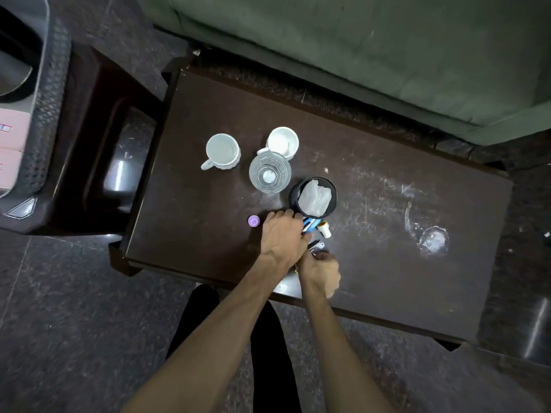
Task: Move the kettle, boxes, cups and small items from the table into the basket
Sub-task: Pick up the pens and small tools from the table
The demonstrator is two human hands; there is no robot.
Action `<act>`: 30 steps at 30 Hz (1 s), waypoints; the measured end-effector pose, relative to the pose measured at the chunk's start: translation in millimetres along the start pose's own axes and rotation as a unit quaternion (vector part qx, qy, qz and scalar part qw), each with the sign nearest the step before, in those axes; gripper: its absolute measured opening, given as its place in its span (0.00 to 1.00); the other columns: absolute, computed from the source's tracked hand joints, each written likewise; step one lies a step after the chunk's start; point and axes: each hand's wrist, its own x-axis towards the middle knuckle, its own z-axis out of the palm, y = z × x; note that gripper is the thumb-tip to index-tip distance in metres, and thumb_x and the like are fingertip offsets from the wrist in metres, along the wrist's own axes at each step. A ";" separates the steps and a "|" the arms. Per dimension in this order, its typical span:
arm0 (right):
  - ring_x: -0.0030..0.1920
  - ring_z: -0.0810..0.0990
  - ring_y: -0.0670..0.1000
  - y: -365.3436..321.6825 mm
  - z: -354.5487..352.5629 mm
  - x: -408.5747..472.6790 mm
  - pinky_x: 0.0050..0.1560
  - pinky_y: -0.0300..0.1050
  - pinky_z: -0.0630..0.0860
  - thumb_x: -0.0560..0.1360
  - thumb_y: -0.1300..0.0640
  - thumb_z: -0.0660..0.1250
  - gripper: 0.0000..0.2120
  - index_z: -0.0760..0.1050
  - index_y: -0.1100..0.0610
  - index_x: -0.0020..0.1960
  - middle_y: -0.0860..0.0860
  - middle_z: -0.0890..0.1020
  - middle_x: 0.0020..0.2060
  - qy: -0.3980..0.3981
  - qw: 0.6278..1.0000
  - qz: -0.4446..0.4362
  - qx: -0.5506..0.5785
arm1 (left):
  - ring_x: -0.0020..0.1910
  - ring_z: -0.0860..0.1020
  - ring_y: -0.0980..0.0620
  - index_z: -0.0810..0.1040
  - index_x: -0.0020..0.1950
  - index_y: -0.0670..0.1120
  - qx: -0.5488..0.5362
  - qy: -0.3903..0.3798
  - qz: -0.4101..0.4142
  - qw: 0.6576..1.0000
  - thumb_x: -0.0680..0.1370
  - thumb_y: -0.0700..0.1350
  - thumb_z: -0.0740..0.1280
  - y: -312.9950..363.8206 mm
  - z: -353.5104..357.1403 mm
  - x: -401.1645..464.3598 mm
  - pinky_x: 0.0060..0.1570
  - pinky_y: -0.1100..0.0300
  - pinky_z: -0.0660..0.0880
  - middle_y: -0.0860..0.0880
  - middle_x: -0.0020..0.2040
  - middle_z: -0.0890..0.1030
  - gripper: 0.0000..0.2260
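My hands work near the front edge of the dark table (pixel 372 180), whose right half lies bare and scratched, with open room toward the basket (pixel 44 120) on the stool at far left. My left hand (pixel 281 238) lies palm down, fingers curled over a blue item (pixel 308 226) just below the black cup (pixel 313 196). My right hand (pixel 320 274) is closed around a small dark and silver object (pixel 316 245) I cannot identify. A purple cap (pixel 253 221) sits just left of my left hand; a small white bottle (pixel 325 229) is just right of it. The black cup holds crumpled white plastic. Two white mugs (pixel 223 151) and a clear glass (pixel 270 176) stand behind, apparently empty. Pink boxes (pixel 10 138) lie in the basket.
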 end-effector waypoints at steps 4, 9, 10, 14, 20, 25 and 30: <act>0.55 0.85 0.59 15.5 -18.9 12.0 0.56 0.46 0.76 0.72 0.45 0.77 0.16 0.84 0.53 0.53 0.55 0.88 0.48 0.007 0.999 0.001 0.034 | 0.58 0.80 0.44 0.80 0.61 0.47 -0.005 0.019 -0.032 0.999 0.77 0.58 0.70 8.4 13.4 0.3 0.61 0.50 0.72 0.45 0.58 0.82 0.19; 0.34 0.82 0.37 21.9 -40.2 18.4 0.43 0.39 0.74 0.70 0.52 0.77 0.07 0.86 0.54 0.46 0.40 0.83 0.29 -0.038 0.993 -0.043 0.108 | 0.55 0.80 0.42 0.82 0.58 0.45 -0.045 0.051 -0.037 0.997 0.74 0.54 0.70 2.6 6.9 -10.3 0.58 0.49 0.72 0.45 0.56 0.81 0.17; 0.31 0.80 0.37 20.4 -41.9 16.5 0.42 0.38 0.74 0.71 0.54 0.77 0.07 0.85 0.56 0.46 0.41 0.83 0.28 -0.052 0.989 -0.056 0.124 | 0.51 0.81 0.42 0.84 0.54 0.44 -0.062 0.065 -0.035 0.995 0.73 0.53 0.72 -0.8 1.4 -16.9 0.56 0.48 0.73 0.45 0.52 0.82 0.16; 0.34 0.79 0.42 1.5 -41.9 -4.8 0.45 0.43 0.75 0.73 0.61 0.76 0.06 0.83 0.64 0.46 0.46 0.83 0.32 -0.114 0.972 -0.111 0.171 | 0.38 0.82 0.42 0.82 0.40 0.43 -0.146 0.163 -0.022 0.975 0.65 0.49 0.78 -22.6 -22.6 -51.9 0.49 0.51 0.79 0.46 0.40 0.82 0.12; 0.36 0.76 0.46 -47.9 -24.6 -79.6 0.43 0.45 0.75 0.74 0.65 0.74 0.02 0.81 0.61 0.45 0.51 0.80 0.35 -0.199 0.945 -0.192 0.172 | 0.34 0.78 0.46 0.80 0.40 0.45 -0.229 0.324 -0.091 0.913 0.70 0.51 0.75 -74.7 -66.2 -93.1 0.40 0.51 0.73 0.50 0.37 0.78 0.10; 0.37 0.77 0.48 -96.6 10.0 -161.8 0.42 0.42 0.76 0.70 0.57 0.76 0.05 0.82 0.53 0.45 0.50 0.79 0.34 -0.271 0.903 -0.301 0.142 | 0.34 0.72 0.55 0.78 0.40 0.47 -0.258 0.435 -0.180 0.844 0.72 0.50 0.77 -137.5 -123.3 -109.5 0.44 0.54 0.70 0.55 0.36 0.74 0.10; 0.32 0.75 0.43 -149.0 70.4 -243.6 0.38 0.43 0.77 0.63 0.45 0.74 0.11 0.82 0.47 0.43 0.43 0.78 0.30 -0.281 0.860 -0.419 0.074 | 0.37 0.75 0.50 0.78 0.41 0.47 -0.212 0.501 -0.255 0.799 0.71 0.52 0.77 -220.2 -188.0 -117.0 0.46 0.51 0.69 0.52 0.37 0.76 0.11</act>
